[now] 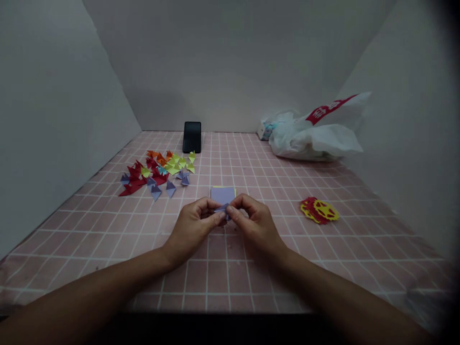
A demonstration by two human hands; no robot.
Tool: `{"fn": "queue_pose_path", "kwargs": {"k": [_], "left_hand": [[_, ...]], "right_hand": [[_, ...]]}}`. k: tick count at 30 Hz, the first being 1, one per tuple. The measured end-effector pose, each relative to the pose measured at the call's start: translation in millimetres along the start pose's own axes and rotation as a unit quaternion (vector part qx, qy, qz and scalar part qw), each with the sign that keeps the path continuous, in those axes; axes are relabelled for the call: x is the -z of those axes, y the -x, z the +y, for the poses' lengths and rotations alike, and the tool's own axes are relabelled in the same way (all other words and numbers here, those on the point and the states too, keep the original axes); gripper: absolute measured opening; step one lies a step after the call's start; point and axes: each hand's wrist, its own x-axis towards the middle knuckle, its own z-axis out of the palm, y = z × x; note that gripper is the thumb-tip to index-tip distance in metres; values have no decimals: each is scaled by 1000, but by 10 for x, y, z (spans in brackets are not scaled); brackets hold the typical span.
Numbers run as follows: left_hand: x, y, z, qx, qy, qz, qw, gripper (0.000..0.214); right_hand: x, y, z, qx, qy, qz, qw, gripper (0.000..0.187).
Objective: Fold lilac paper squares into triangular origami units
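Between my two hands is a small folded piece of purple paper (pixel 222 208), largely covered by the fingers. My left hand (pixel 196 225) pinches its left side between thumb and fingers. The thumb and forefinger of my right hand (pixel 256 223) close on its right side. Just beyond the fingertips lies a stack of square paper sheets (pixel 223 194), purple on top with a yellow edge showing. Several folded paper pieces (pixel 172 165) in red, orange, yellow, purple and light blue are spread on the cloth to the left.
A black phone (pixel 192 137) leans upright near the back wall. At the back right, a white plastic bag (pixel 316 141) rests beside a small box (pixel 264 130). Red and yellow round cut-outs (pixel 325 210) lie right of my hands. A pink checked tablecloth (pixel 125 258) covers the table.
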Motion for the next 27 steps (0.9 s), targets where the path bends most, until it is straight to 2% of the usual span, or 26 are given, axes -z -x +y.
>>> {"fn": "queue_pose_path", "kwargs": {"k": [5,20,27], "left_hand": [[-4,9,41,8,-17,-5,1000,11],[4,-1,19,17,-4,-7,1000,14],[13,8,14,16,1,-15,1000,14]], "right_hand": [[4,-8,53,-26,-44,-7,999,18],[8,-24,66,-31,-55,-22,998,21],[10,-26,126,-54,-95,-35,993,21]]}}
